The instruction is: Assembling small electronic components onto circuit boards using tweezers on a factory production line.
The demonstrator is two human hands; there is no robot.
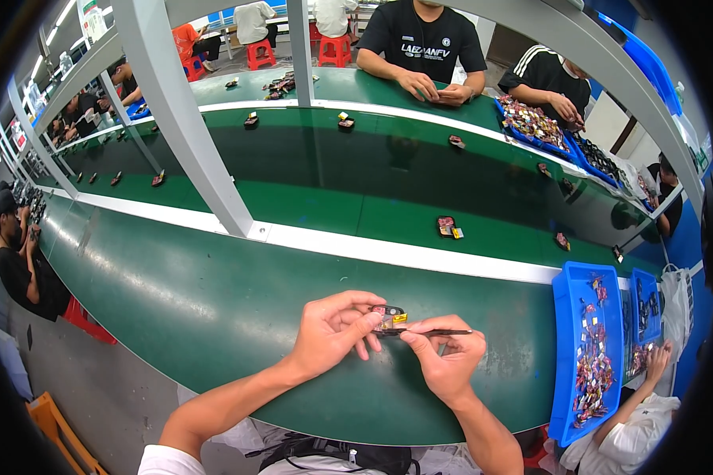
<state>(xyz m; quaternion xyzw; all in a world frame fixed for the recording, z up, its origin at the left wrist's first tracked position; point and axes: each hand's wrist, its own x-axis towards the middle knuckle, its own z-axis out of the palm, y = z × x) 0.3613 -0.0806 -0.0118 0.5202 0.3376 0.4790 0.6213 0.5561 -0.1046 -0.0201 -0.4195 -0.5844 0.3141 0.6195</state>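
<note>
My left hand pinches a small black casing above the green worktop. Inside the casing are reddish and silvery parts and a yellow-labelled piece. My right hand closes around a slim black tool that looks like tweezers; its tip reaches the lower edge of the casing. Fingers partly hide both the casing and the tool tip.
To my right a long blue tray holds many small wired parts, beside a smaller blue tray. Beyond a white rail, a green conveyor carries scattered casings. A grey post rises ahead-left. Co-workers sit around.
</note>
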